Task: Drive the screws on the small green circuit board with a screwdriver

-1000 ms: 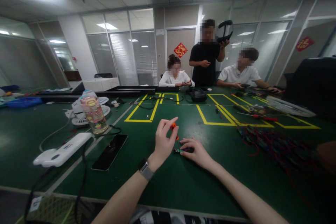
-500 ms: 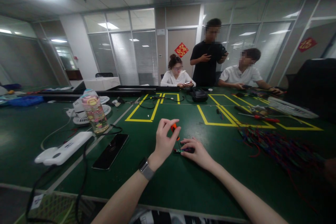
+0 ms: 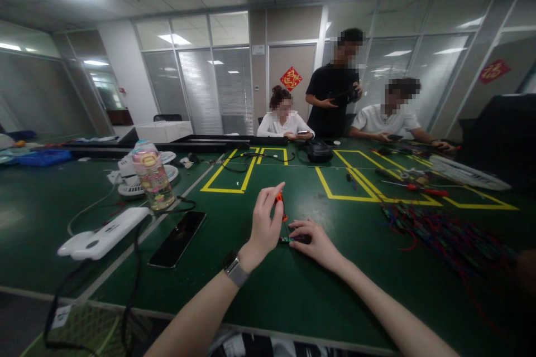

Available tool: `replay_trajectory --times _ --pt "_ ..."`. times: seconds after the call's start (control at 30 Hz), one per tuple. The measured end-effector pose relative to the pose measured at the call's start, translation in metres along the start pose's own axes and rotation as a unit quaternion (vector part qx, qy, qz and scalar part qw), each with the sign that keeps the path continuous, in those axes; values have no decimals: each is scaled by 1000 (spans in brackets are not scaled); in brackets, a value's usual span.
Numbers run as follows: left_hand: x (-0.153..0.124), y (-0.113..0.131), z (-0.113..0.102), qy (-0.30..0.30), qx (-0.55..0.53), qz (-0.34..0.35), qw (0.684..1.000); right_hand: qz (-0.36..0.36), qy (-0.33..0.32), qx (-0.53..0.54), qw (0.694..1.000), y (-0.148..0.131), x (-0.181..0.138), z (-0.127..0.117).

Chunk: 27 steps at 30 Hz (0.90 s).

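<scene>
L hand [image 3: 264, 220] has an orange-handled screwdriver [image 3: 285, 216] pinched btwn thumb & fingers, handle up, thin shaft running down to a small green circuit board [image 3: 285, 240] on the green table [image 3: 268, 298]; tip contact too small to tell. R hand [image 3: 316, 242] is low at the board's R end, fingers arched, thumb tip at the edge; can't tell if it's pinching or just touching. Smartwatch [image 3: 235, 269] on L wrist. Off to L: smartphone [image 3: 178, 240] lying flat, screen dark, then a white device [image 3: 113, 230] (type unclear), w/ a pink-lidded water bottle [image 3: 154, 183] standing behind. Off to R: big wire tangle [image 3: 439, 231], red-handled screwdriver [image 3: 429, 190] just beyond. Ahead: yellow tape outlines [image 3: 221, 191] & black case [image 3: 319, 150]. Far side: 3 ppl, 2 seated in white tops, 1 standing btwn them in black.
</scene>
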<state>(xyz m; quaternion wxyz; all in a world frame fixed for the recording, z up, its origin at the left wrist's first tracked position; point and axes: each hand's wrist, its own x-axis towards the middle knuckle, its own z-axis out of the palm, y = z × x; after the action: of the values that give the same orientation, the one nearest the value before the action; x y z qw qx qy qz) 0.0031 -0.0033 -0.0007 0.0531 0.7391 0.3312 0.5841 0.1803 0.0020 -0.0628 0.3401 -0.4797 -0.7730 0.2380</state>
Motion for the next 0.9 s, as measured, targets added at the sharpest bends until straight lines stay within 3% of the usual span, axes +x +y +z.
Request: replay_trajectory --times 0.23,0.43,0.63,0.9 --pt "0 -3 2 41 29 0 999 1 -2 -3 1000 1 0 0" --pt "0 -1 0 3 -9 -2 1000 -7 4 1 1000 5 1 2" --pt "0 -2 0 32 22 1 999 -5 -1 -2 1000 3 0 1" --pt "0 -2 0 12 -2 3 1000 -4 4 -5 1000 2 0 1"
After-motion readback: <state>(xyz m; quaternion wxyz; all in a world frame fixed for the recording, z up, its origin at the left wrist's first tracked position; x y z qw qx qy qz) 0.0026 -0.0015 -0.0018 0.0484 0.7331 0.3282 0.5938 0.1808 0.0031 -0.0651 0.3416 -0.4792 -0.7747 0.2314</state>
